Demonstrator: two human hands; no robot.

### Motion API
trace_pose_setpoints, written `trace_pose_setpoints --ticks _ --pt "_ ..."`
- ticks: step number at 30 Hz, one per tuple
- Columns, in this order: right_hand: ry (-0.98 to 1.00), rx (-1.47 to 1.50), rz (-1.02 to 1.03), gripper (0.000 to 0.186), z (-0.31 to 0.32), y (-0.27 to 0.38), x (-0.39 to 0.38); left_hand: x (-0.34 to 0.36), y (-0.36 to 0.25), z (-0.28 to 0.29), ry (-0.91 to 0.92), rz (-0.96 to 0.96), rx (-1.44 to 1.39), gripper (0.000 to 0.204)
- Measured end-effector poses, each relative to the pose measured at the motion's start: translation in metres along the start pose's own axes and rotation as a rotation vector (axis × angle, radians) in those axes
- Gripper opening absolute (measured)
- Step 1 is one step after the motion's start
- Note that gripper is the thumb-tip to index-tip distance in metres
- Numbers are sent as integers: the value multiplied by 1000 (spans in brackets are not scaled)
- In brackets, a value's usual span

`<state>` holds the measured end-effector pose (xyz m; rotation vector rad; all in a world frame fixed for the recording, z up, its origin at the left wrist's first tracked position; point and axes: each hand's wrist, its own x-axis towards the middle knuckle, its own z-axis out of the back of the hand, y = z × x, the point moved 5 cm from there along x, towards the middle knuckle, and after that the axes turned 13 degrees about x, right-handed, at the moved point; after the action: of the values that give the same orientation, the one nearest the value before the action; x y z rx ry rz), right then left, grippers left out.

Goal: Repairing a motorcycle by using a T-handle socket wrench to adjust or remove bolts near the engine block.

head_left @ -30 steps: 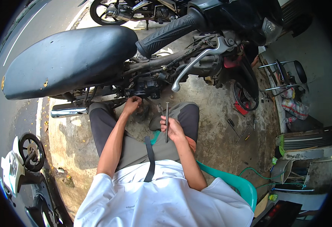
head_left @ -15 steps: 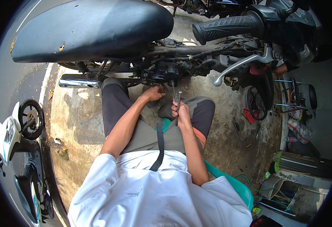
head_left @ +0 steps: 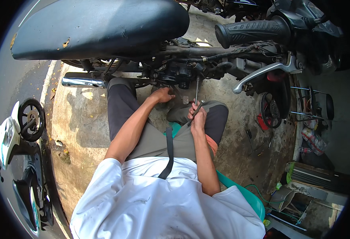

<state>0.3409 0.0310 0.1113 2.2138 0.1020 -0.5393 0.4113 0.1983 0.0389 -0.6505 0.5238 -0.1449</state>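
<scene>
A dark motorcycle engine (head_left: 174,75) sits in front of me, below the long black seat (head_left: 103,28). My right hand (head_left: 198,115) is closed around the crossbar of a T-handle wrench (head_left: 197,91). The wrench's steel shaft points away from me, and its far end meets the engine's right part; the exact contact point is too small to see. My left hand (head_left: 163,95) is just below the engine's left underside, with the thumb and fingers partly bent and apart. Nothing shows in it, though its far fingertips are hard to make out.
A handlebar grip (head_left: 252,32) and brake lever (head_left: 262,71) jut over the right side. The chrome exhaust (head_left: 83,79) lies left of my knee. Loose tools (head_left: 251,140) and a black wheel (head_left: 271,111) are on the concrete to the right. A white scooter (head_left: 9,125) stands left.
My right hand and the wrench have moved right, and the wrench's far end now meets a spot further right on the engine. My left hand has shifted slightly, its fingers less curled.
</scene>
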Motion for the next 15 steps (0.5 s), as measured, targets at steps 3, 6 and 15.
trace_pose_setpoints --ticks 3,6,15 --pt "-22 -71 -89 17 13 -21 2 1 -3 1 -16 -9 -2 46" --pt "2 -102 -112 28 6 -29 -6 3 3 -4 -46 -25 -65 48" --pt "229 -286 3 40 -16 -29 -8 -7 -41 15 176 -129 -1033 33"
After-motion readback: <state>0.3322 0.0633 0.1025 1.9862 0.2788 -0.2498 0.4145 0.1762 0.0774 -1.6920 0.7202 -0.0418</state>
